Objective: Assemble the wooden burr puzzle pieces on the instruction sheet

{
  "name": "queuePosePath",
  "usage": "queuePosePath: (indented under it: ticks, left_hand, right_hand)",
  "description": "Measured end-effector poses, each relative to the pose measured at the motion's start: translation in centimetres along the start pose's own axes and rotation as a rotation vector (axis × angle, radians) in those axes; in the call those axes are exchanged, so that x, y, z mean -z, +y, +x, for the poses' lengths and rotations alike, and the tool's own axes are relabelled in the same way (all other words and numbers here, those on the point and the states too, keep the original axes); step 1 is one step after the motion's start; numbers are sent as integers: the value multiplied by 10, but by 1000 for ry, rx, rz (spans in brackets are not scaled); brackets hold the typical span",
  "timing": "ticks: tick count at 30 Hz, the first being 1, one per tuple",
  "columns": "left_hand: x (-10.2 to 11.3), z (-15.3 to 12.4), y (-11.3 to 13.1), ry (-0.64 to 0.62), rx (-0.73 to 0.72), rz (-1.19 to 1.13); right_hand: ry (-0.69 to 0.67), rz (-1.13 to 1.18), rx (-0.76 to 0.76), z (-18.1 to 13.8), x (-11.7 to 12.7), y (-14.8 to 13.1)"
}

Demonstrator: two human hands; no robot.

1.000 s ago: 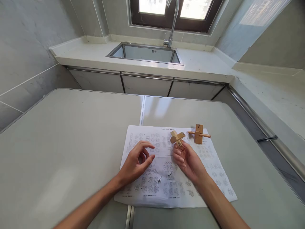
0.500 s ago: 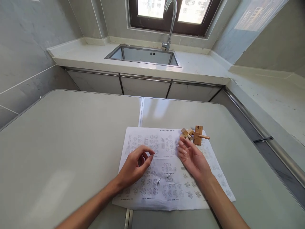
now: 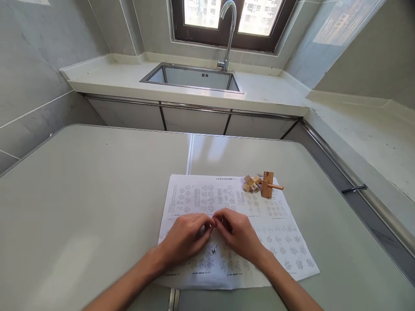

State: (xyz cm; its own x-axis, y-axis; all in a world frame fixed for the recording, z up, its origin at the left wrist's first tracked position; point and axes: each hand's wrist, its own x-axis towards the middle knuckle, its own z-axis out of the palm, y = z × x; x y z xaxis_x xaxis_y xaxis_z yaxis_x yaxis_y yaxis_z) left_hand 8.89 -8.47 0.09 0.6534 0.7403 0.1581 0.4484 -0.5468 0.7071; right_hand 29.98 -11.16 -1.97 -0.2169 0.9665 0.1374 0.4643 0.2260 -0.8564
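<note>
Head view: two hands on one sheet; two wooden puzzles.

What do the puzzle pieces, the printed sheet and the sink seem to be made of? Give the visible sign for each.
Puzzle pieces: seemingly bare, light wood; tan colour, blocky cut, matte look.
Printed sheet: thin white paper; black diagrams, slight rumpling at the near edge.
Sink: probably brushed stainless steel; grey metallic sheen.

Domestic kitchen, stainless steel undermount sink set in white stone counter, curved chrome tap, grey wall tiles, dark-framed window, pale grey table in foreground
</note>
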Motion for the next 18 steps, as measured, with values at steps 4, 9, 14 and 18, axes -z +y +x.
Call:
queuePosePath:
  ticks: [4,9,14,18]
  left_hand:
    - [-2,0,-1,-5,-34,49]
    - [-2,-1,-3,-14,-34,71]
    - [-2,-1,-2,-19,-41,88]
    - [-3,-1,-3,-18,-58,108]
  right_hand:
    - [-19,-52,20,0,0,0]
    - [-30,-62,21,1,1,0]
    - [-28,-87,25,0,0,-1]
    - [-12,-88,45,1,0,-1]
